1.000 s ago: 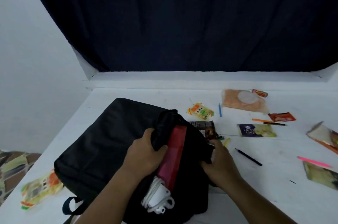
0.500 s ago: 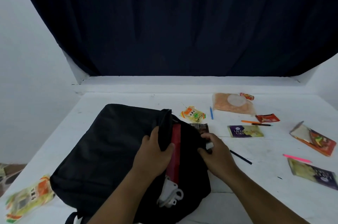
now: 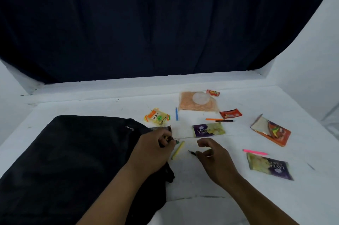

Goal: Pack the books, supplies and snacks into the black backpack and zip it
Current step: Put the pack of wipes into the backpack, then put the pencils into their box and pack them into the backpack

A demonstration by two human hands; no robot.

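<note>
White table (image 3: 192,179): black backpack (image 3: 73,160) lying flat at the left (flap down). Left hand (image 3: 154,153) at its right edge, fingers curled, pinching a small dark item too blurred to name. Right hand (image 3: 212,158) just beside, fingers loosely curled over a black pen (image 3: 192,152). Yellow pen (image 3: 178,150) lies between the hands. Purple snack packet (image 3: 208,130) beyond.
</note>
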